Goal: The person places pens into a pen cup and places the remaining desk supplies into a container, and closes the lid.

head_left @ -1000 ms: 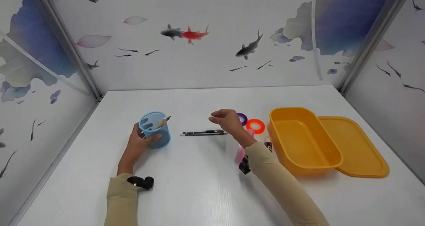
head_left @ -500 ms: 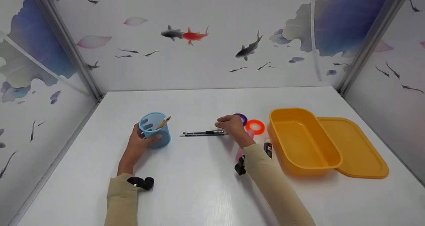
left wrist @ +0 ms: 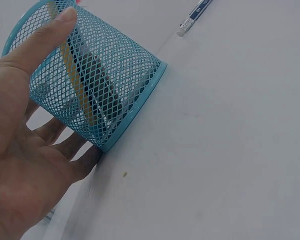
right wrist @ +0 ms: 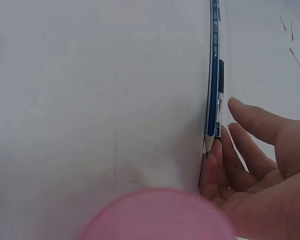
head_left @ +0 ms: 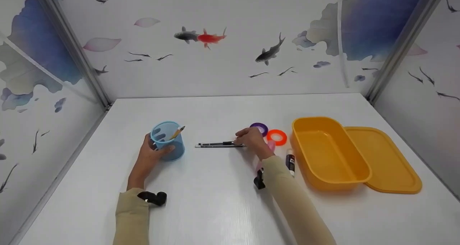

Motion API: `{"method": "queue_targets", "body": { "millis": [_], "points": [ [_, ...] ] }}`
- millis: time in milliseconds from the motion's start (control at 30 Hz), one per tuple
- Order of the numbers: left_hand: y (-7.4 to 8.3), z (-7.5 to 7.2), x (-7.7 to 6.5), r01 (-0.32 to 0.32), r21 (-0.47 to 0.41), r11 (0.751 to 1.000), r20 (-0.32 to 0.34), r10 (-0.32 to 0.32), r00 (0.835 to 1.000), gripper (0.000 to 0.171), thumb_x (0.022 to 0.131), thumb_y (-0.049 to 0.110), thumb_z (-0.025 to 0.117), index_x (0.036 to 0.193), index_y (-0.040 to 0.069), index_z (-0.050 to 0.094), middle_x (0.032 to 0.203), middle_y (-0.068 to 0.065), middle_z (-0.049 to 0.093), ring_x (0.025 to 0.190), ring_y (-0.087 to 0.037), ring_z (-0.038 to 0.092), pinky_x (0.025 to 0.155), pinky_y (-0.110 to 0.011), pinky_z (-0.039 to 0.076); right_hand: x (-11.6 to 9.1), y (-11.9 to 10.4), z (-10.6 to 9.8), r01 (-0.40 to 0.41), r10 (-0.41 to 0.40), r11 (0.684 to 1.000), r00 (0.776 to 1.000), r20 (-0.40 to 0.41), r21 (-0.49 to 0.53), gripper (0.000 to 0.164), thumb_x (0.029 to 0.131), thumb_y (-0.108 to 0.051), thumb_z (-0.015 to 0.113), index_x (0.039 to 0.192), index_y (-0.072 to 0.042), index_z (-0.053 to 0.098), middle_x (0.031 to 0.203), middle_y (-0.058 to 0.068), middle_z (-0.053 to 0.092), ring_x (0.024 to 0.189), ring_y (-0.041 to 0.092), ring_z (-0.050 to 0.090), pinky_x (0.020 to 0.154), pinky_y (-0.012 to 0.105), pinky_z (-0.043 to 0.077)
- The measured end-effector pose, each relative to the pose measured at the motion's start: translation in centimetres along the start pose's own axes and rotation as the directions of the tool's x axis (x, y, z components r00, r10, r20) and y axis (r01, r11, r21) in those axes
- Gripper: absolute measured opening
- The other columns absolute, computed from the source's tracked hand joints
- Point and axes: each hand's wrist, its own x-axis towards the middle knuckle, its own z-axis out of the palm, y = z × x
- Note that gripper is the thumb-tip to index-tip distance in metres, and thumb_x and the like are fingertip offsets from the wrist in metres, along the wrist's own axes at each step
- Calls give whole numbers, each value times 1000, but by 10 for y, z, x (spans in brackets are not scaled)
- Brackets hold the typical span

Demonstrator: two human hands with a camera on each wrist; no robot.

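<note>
My left hand grips a light blue mesh pen holder from its left side, tilted in the left wrist view. A yellow pencil pokes above its rim, and darker sticks show through the mesh in the left wrist view. At the table's middle, a dark blue pencil and a black-and-clear pen lie side by side. Around their right ends is my right hand. Its fingers touch or nearly touch the pencil's sharpened tip, while the thumb stays apart from the pen.
Behind the right hand lie a purple ring and an orange ring. A pink object is partly hidden by that arm. Rightward are a black-and-white tube, a yellow box and its lid.
My right hand has come down and slightly right onto the right ends of the pen and pencil. The left hand and pen holder have not moved.
</note>
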Motion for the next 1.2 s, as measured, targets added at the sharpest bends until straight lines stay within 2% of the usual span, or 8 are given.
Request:
{"method": "queue_targets", "body": {
  "millis": [367,633,867,1067,1200],
  "points": [
    [-1,0,0,22,9,1000,2,-22,1000,104,85,41,79,159,13,12,166,-14,23,156,-36,17,127,-55,18,5,2,1,-26,26,999,1000,-15,-39,25,90,-7,73,115,-9,72,118,10,67,102,24,59,96,32,54],
    [-2,1,1,23,-3,1000,5,-23,1000,105,85,42,79,160,14,10,167,-14,21,157,-36,15,127,-56,16,1,5,-3,7,-5,999,1000,21,-54,24,90,-12,74,115,-12,72,117,9,66,106,25,59,98,32,53],
    [-3,1,1,14,-6,1000,5,-14,1000,103,85,40,79,159,14,12,166,-15,23,156,-37,17,127,-56,17,-1,6,-5,33,-31,998,999,40,-48,23,93,-14,71,116,-10,73,113,10,67,100,24,58,89,29,52],
    [-2,1,0,5,-22,1000,2,-5,1000,104,85,39,80,159,14,12,166,-14,24,156,-37,17,127,-56,18,0,4,-5,32,-30,998,999,34,-57,24,95,-15,69,119,-11,71,115,9,66,102,24,58,89,29,51],
    [-3,0,0,-5,-23,1000,-1,5,1000,102,85,38,79,159,13,13,166,-14,24,156,-37,18,127,-56,18,3,2,-5,38,-37,997,999,19,-69,27,95,-15,68,121,-9,69,112,10,68,96,22,62,86,27,55]
  ]
}}
